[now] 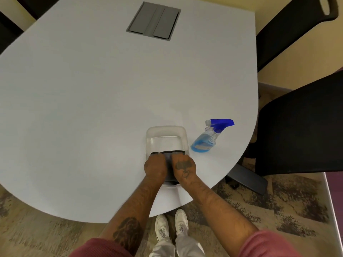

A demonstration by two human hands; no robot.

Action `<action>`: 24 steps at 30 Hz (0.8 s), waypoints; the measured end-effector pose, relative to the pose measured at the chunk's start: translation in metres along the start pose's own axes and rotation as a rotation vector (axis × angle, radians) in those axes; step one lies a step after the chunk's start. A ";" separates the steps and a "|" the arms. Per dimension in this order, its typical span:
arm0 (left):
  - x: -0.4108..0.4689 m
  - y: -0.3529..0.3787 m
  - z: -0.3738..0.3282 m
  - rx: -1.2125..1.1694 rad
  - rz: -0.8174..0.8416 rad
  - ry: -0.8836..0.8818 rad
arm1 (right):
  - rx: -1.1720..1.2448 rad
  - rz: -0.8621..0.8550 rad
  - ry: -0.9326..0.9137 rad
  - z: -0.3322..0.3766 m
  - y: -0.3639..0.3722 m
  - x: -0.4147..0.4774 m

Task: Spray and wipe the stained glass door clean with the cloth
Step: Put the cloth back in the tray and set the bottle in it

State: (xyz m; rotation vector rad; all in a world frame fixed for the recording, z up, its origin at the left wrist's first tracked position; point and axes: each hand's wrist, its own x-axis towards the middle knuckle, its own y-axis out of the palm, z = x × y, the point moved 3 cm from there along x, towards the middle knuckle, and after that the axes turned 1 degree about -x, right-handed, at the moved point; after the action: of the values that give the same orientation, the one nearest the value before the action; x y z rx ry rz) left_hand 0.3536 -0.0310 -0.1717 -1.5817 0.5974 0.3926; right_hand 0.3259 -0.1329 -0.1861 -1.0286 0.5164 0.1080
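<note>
Seen from above, a person stands at the near edge of a pale grey rounded table [92, 101]. A clear glass door [166, 138], a small rounded rectangular pane, lies flat on the table just in front of them. A dark grey cloth [168, 158] covers the near half of the pane, its far edge running straight across the glass. Both hands press down on the cloth side by side: the left hand [155, 168] on its left part, the right hand [183, 166] on its right part, fingers curled over the fabric so each grip holds the cloth against the glass. To the right of the pane, close but apart, a clear spray bottle [208, 140] of blue liquid with a blue trigger head stands on the table. A grey hatch [154, 21] is set into the far tabletop. Black chairs [300, 130] stand at the right.
</note>
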 end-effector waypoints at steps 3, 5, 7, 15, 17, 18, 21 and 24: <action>-0.002 -0.015 0.002 0.060 -0.092 0.051 | -0.019 -0.147 0.054 -0.001 -0.039 -0.006; -0.004 -0.023 0.006 0.003 -0.143 0.113 | 0.087 -0.253 0.102 -0.015 -0.065 -0.011; -0.005 -0.021 0.014 -0.062 -0.204 0.177 | 0.227 -0.389 0.176 -0.042 -0.085 -0.017; -0.015 0.033 0.048 -0.080 -0.312 0.180 | 0.542 -0.498 0.083 -0.096 -0.123 -0.015; -0.016 0.042 0.052 -0.081 -0.318 0.184 | 0.580 -0.398 0.035 -0.096 -0.126 -0.009; -0.016 0.045 0.053 -0.090 -0.327 0.184 | 0.599 -0.371 0.010 -0.096 -0.127 -0.006; -0.014 0.050 0.054 -0.155 -0.351 0.188 | 0.670 -0.353 -0.042 -0.093 -0.129 0.001; -0.012 0.052 0.054 -0.163 -0.352 0.189 | 0.707 -0.367 -0.047 -0.090 -0.128 0.005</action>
State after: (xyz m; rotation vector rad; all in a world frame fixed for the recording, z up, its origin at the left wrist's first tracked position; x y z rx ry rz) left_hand 0.3186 0.0228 -0.2120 -1.8538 0.4246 0.0278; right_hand 0.3396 -0.2761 -0.1240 -0.4103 0.2767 -0.3565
